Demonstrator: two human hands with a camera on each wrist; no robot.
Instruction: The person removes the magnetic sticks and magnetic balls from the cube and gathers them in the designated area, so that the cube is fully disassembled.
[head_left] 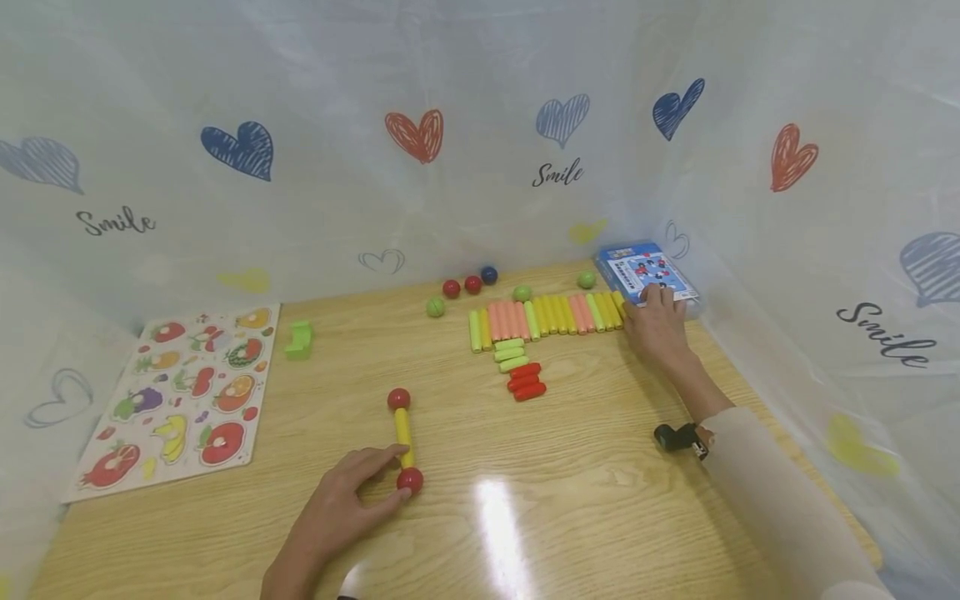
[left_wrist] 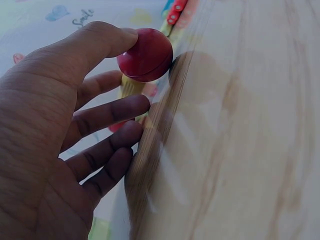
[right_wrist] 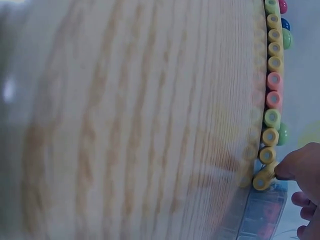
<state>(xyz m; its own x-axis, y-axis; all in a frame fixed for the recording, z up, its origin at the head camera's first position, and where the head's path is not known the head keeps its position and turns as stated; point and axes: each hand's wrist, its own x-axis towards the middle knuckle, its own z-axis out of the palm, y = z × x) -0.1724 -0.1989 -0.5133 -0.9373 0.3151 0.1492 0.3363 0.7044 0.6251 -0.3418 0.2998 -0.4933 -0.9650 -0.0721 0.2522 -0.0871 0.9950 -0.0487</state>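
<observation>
My left hand (head_left: 352, 492) rests near the table's front edge. Its thumb and forefinger pinch the near red ball (head_left: 410, 480) (left_wrist: 146, 54) of a yellow stick (head_left: 403, 429) that has a red ball at each end. My right hand (head_left: 656, 321) is at the right end of a row of yellow, pink and green sticks (head_left: 547, 315) (right_wrist: 270, 100). The thumb touches the near end of the last yellow stick (right_wrist: 263, 179). The fingers reach down onto the edge of a blue box (head_left: 647, 268).
Three green sticks (head_left: 510, 354) and three red sticks (head_left: 527, 382) lie before the row. Red, blue and green balls (head_left: 472, 284) sit behind it. At the left are a fruit puzzle board (head_left: 180, 392) and a green block (head_left: 300, 340). A heart-printed sheet walls in the wooden table (head_left: 600, 500).
</observation>
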